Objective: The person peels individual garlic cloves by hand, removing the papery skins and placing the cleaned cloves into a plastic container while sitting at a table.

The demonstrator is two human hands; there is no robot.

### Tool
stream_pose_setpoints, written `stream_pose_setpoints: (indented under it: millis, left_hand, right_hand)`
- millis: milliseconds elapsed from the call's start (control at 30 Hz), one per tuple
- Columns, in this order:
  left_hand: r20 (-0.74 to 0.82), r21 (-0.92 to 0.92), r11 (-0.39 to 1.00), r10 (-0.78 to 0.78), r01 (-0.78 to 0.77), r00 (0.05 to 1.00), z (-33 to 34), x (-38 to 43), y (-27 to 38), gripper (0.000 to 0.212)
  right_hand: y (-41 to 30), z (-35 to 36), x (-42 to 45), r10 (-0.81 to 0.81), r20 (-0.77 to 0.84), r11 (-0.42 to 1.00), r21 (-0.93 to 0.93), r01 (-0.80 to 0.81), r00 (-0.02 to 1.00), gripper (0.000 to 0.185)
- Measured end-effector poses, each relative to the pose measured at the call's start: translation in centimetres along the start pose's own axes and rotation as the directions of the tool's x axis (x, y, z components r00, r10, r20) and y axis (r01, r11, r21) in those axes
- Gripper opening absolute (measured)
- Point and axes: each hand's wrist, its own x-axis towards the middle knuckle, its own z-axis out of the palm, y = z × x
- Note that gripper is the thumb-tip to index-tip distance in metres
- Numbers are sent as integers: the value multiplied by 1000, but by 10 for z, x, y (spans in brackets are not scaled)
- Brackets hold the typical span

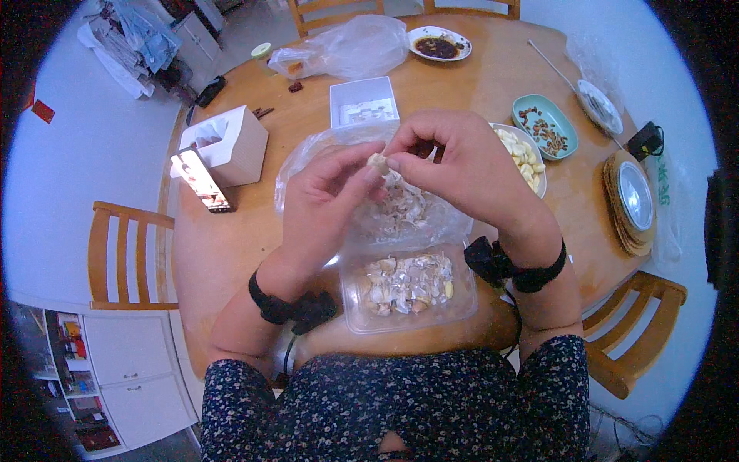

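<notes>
Between the fingertips of both hands is a pale garlic clove (378, 162) with some papery skin on it. My left hand (332, 185) grips it from the left, and the thumb and forefinger of my right hand (456, 156) pinch its right side. Below them a clear plastic bag (312, 144) lies spread out, with a heap of garlic skins (404, 205) on it. Nearer my body stands a clear plastic container (355, 323) holding unpeeled cloves and loose skins. Partly hidden behind my right hand, a white bowl (541, 187) contains peeled garlic cloves (522, 159).
A lit phone (202, 182) leans against a tissue box (248, 144) on the left. Beyond the bag sits a white box (364, 86). To the right are a green dish (568, 124) with small dried pieces and stacked round mats (615, 213). A sauce plate (413, 37) stands farther back.
</notes>
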Motion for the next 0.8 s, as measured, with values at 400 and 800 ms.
stream_pose_setpoints:
  millis: [400, 800]
  left_hand:
    - [40, 101, 993, 63, -67, 997, 0, -1, 2, 24]
    - [109, -117, 991, -58, 71, 992, -3, 0, 0, 28]
  right_hand:
    - [2, 0, 0, -31, 5, 999, -10, 31, 1000, 19]
    - [3, -6, 3, 115, 140, 982, 136, -134, 983, 8]
